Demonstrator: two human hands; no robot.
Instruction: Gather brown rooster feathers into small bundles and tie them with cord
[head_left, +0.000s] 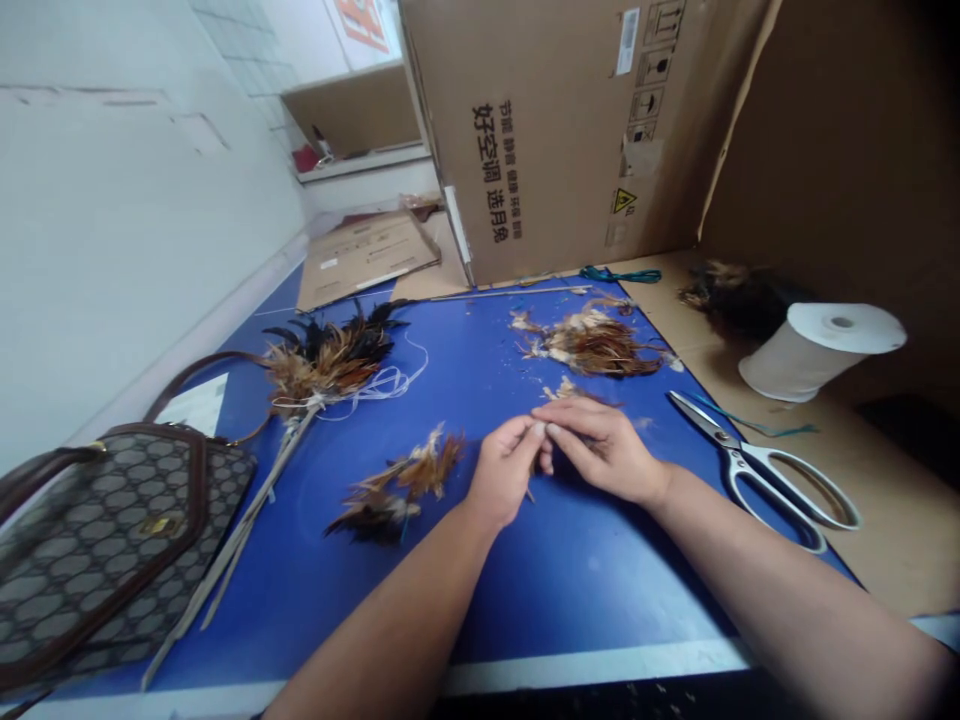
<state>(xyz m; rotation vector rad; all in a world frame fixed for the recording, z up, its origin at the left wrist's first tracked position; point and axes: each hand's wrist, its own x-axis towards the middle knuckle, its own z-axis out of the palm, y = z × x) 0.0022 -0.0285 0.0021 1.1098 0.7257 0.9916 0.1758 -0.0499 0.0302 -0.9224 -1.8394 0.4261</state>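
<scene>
My left hand (pixel 507 468) and my right hand (pixel 604 447) meet over the middle of the blue table (pixel 465 590). Both are pinched together at the fingertips on small brown feathers (pixel 568 392) that barely show past the fingers. A loose bunch of brown and black feathers (pixel 401 486) lies just left of my left hand. A bigger heap of brown feathers (pixel 592 343) lies beyond my hands. To the far left lies a feather duster (pixel 328 362) on a thin stick, with white string round its neck.
Large scissors (pixel 757 466) lie right of my right hand. A roll of white tape (pixel 821 350) and dark feathers (pixel 731 295) rest on cardboard at the right. A patterned handbag (pixel 105 530) sits at the left edge. A big cardboard box (pixel 555 130) stands behind.
</scene>
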